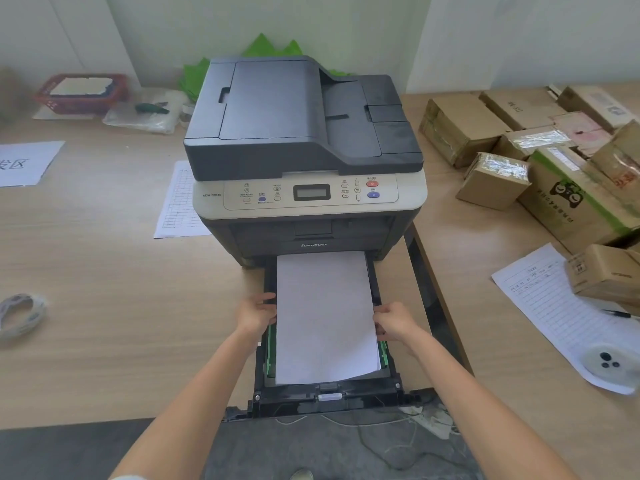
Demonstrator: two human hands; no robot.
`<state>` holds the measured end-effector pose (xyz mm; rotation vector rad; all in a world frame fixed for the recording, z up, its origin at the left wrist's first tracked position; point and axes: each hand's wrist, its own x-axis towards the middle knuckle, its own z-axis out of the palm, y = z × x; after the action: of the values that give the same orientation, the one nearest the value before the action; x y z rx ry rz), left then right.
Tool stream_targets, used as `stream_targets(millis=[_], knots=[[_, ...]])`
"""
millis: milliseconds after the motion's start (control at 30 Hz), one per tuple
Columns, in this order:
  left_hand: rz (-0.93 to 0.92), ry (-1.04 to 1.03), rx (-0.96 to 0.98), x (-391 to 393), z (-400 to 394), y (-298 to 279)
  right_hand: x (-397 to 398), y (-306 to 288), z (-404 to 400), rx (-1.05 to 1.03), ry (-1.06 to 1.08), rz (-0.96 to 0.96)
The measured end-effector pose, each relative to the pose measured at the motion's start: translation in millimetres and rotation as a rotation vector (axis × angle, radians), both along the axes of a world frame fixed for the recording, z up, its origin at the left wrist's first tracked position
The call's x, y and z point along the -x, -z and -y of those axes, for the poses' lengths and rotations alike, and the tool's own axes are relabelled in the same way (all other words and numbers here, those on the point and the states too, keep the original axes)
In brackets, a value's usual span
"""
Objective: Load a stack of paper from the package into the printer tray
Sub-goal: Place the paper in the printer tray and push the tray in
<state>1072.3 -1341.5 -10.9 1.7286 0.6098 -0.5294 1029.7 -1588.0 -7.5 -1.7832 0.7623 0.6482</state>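
A dark grey printer [304,140] stands on the wooden table, its black paper tray [329,398] pulled out toward me past the table edge. A white stack of paper [325,317] lies in the tray, its far end under the printer body and its near right corner slightly lifted. My left hand [255,313] grips the stack's left edge at mid-length. My right hand [393,322] grips the right edge opposite. Green guides show beside the stack on both sides. No paper package is visible.
Several cardboard boxes [519,147] crowd the right table, with a printed form [561,306] and a tape roll [607,363]. To the left lie a gridded sheet [178,202], a white sign [24,162], a tape roll [20,315] and a red basket [81,91]. Cables [398,441] trail on the floor.
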Motion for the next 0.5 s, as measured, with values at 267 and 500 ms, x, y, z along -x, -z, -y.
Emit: stream_targets(millis=[267,500], knots=[[0.005,0.014,0.002,4.1,-2.9,-8.9,2.3,-8.7,2.1,0.171,0.023,0.056],[0.035,0.020,-0.022,11.6,-12.7,-13.5,13.2,-6.0,8.6,0.192,0.024,0.066]])
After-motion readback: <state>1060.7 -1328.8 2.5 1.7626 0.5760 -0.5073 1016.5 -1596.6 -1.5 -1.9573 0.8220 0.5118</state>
